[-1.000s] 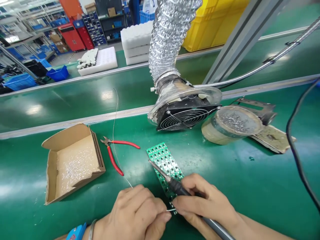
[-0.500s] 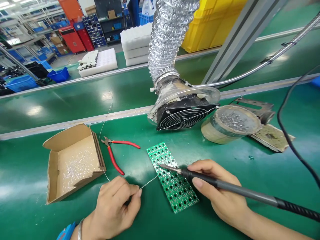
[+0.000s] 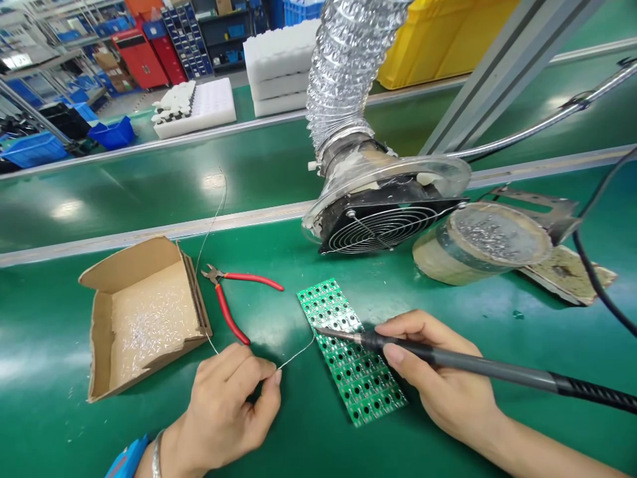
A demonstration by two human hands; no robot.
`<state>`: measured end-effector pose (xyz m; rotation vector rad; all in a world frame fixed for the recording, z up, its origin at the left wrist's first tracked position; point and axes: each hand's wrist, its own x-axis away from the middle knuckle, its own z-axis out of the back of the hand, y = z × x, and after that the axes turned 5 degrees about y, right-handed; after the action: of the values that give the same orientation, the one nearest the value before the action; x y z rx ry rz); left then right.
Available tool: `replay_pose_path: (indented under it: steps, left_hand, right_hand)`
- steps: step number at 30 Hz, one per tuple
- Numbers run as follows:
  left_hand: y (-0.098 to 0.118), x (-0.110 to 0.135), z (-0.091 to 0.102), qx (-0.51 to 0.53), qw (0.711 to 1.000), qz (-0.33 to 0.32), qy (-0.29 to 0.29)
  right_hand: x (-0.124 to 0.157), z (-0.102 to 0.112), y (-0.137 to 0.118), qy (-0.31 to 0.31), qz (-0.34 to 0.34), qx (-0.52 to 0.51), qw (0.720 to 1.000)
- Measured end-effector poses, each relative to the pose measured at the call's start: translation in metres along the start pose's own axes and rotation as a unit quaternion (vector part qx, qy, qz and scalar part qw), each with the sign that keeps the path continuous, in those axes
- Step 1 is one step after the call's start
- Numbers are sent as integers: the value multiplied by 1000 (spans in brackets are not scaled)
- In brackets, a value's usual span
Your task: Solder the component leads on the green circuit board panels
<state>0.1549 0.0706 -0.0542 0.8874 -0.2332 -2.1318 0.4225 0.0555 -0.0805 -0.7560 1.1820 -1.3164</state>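
Observation:
A green circuit board [image 3: 371, 392] with rows of black round holes lies flat on the green bench. My right hand [image 3: 442, 378] grips a soldering iron [image 3: 478, 364] by its dark handle, its tip resting at or just over the board's left edge. Between thumb and forefinger, my left hand [image 3: 236, 401] pinches a thin solder wire [image 3: 298, 353], whose end meets the iron's tip. The wire's other part runs behind my left hand and up past the cardboard box. Red-handled side cutters [image 3: 226, 309] lie spread apart beyond my left hand.
On the left stands an open cardboard box [image 3: 97, 345] holding small shiny clippings. A fume extractor fan [image 3: 388, 226] hangs beyond the board. Behind my right hand sit a tub [image 3: 438, 255] of metal bits and a stained pad [image 3: 572, 272]. A black cable [image 3: 597, 292] curves at right.
The view has shifted slightly. The iron's tip now sits nearer the board's left edge, and the solder wire, straight before, bows upward to meet it. Both hands keep their holds.

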Motion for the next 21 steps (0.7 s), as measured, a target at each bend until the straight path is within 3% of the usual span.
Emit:
replay_pose_path:
  steps: [7,14,21]
  left_hand:
    - [-1,-4,-3,-13,1000,1,0]
    - [2,-7,-5,-14,1000,-3,6]
    - [1,-9,-11,-12,1000,-2,-6]
  right_hand:
    - [0,-1,1,4,-16,-14,1000]
    - [2,2,6,60,-55,-120,989]
    - [-2,0,5,46,-61,-105,992]
